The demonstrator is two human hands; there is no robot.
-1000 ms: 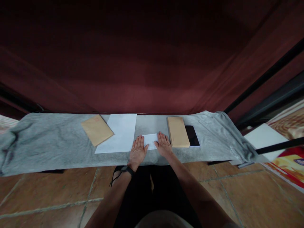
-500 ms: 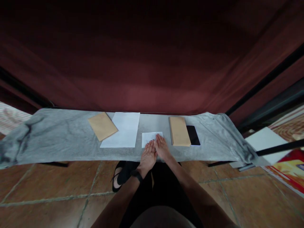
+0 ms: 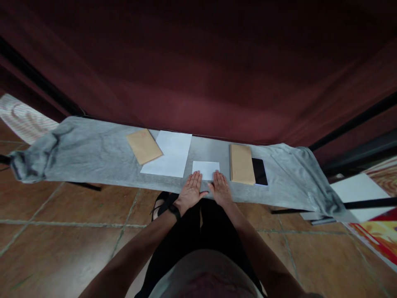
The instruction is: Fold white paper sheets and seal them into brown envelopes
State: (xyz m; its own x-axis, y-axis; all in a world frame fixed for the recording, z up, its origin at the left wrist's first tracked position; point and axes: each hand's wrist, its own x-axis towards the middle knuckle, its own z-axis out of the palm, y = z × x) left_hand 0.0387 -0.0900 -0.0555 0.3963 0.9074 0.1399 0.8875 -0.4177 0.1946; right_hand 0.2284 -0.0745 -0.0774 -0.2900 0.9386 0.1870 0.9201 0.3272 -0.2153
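A small folded white paper (image 3: pixel 206 169) lies on the grey cloth (image 3: pixel 93 157) near its front edge. My left hand (image 3: pixel 190 191) lies flat, fingers stretched out, its fingertips at the paper's lower left corner. My right hand (image 3: pixel 221 188) lies flat beside it, fingertips at the paper's lower right edge. Neither hand holds anything. A dark band sits on my left wrist.
A larger white sheet (image 3: pixel 169 154) with a brown envelope (image 3: pixel 144 145) over its left corner lies to the left. A second brown envelope (image 3: pixel 241 164) and a dark phone (image 3: pixel 259 171) lie to the right. Dark red curtain behind; tiled floor below; white board (image 3: pixel 356 191) at right.
My hands went from the paper's two sides to close together on it, and now rest flat at its near edge. The view has shifted left and tilted.
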